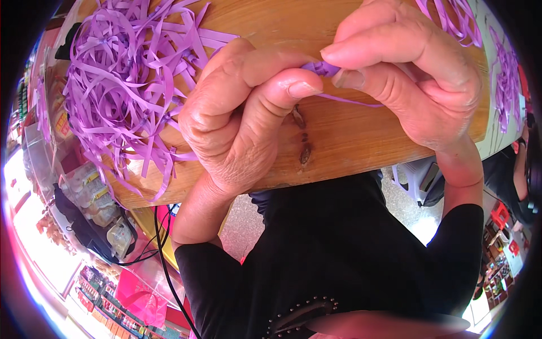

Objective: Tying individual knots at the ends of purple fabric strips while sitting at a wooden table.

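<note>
Over the wooden table, my left hand [243,107] and my right hand [412,73] meet at a small purple ribbon knot [320,68]. Thumb and forefinger of the left pinch its left end. On its other side, the right thumb and forefinger close around the knot's edge. A thin strand of purple ribbon [353,102] trails from the knot toward the right palm. Beside my left hand lies a large tangled heap of purple ribbons [127,85], some with small knots in them. The right hand's other fingers are curled.
The wooden table [333,150] has a curved near edge in front of my body. More purple ribbons [454,22] lie at the far right, and another bunch [506,85] rests on a pale surface beyond. A black cable [164,265] hangs at the left below the table.
</note>
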Motion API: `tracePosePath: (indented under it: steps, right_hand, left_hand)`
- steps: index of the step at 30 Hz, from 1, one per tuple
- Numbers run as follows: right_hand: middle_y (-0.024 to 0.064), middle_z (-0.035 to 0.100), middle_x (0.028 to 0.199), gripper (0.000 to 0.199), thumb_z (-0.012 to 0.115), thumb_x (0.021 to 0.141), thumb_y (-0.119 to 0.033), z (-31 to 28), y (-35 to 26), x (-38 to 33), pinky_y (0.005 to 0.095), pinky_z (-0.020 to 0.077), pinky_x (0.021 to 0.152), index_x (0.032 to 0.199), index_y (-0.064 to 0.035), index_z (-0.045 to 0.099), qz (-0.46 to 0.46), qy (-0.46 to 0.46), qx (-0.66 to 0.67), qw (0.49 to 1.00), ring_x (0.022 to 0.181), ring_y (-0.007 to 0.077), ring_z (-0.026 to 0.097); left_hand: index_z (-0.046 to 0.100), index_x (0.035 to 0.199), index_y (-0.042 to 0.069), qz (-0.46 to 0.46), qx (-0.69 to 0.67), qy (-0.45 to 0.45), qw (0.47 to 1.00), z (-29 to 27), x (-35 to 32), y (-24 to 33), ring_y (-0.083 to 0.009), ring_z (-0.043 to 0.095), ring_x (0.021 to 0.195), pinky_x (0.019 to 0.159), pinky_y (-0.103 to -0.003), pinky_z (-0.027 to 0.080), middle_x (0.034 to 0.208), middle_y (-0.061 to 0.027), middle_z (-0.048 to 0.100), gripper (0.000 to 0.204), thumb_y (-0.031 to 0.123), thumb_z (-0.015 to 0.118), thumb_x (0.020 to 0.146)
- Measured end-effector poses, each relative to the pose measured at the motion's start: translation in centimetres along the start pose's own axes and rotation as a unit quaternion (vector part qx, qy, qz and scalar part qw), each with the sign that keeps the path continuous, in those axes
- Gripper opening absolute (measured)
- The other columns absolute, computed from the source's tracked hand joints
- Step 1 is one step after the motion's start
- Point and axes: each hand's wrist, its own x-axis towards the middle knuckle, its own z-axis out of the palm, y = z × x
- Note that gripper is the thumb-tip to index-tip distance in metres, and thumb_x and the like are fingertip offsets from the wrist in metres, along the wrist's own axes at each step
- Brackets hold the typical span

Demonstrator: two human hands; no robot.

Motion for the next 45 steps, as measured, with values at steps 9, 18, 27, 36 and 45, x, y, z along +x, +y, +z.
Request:
tracePosePath:
  steps: [9, 18, 27, 36, 45]
  right_hand:
    - [0.0155, 0.062, 0.08, 0.022, 0.064, 0.074, 0.013, 0.0, -0.7, -0.2, 0.0235, 0.0461, 0.049, 0.096, 0.0096, 0.06, 0.078, -0.032, 0.006, 0.996, 0.06, 0.02, 0.061]
    - [0.0157, 0.062, 0.085, 0.024, 0.066, 0.072, 0.014, -0.1, -0.3, -0.6, 0.0248, 0.0453, 0.053, 0.095, 0.0096, 0.061, 0.063, -0.011, 0.055, 0.996, 0.066, 0.0198, 0.061]
    - [0.0128, 0.063, 0.083, 0.024, 0.068, 0.072, 0.011, -0.2, -1.4, -0.4, 0.0236, 0.045, 0.06, 0.095, 0.0051, 0.063, 0.145, -0.023, -0.005, 0.989, 0.069, 0.0175, 0.06]
    - [0.0118, 0.063, 0.082, 0.023, 0.068, 0.072, 0.011, -0.2, -0.7, -0.7, 0.0242, 0.0434, 0.06, 0.093, 0.0045, 0.063, 0.109, -0.014, 0.008, 0.994, 0.068, 0.0169, 0.059]
    - [0.0121, 0.062, 0.081, 0.022, 0.067, 0.073, 0.011, -0.6, -0.5, -0.4, 0.0228, 0.0426, 0.055, 0.094, 0.0059, 0.063, 0.081, -0.043, -0.014, 0.996, 0.066, 0.0168, 0.059]
  left_hand:
    - [0.061, 0.088, -0.004, -0.055, -0.032, -0.001, 0.998, -0.1, -0.4, 0.3, -0.0099, 0.042, 0.067, 0.064, -0.021, 0.035, 0.073, -0.0011, 0.046, 0.019, 0.014, 0.064, 0.083]
    - [0.061, 0.089, -0.003, -0.046, -0.019, 0.007, 0.999, -0.1, -0.3, 0.5, -0.0095, 0.042, 0.065, 0.061, -0.022, 0.034, 0.072, -0.0009, 0.047, 0.023, 0.019, 0.064, 0.083]
    - [0.061, 0.089, -0.002, -0.011, 0.013, -0.015, 1.0, -0.2, -0.2, 0.2, -0.0093, 0.044, 0.068, 0.064, -0.021, 0.034, 0.074, -0.0017, 0.051, 0.018, 0.015, 0.063, 0.084]
    - [0.061, 0.089, -0.003, -0.027, -0.021, 0.005, 0.999, -0.1, -0.2, 0.2, -0.0094, 0.046, 0.07, 0.066, -0.022, 0.035, 0.076, -0.003, 0.055, 0.013, 0.008, 0.062, 0.083]
    - [0.061, 0.089, -0.004, -0.001, -0.02, 0.013, 1.0, 0.1, 0.0, -0.1, -0.0105, 0.048, 0.072, 0.069, -0.022, 0.037, 0.077, -0.004, 0.056, 0.012, 0.006, 0.063, 0.082]
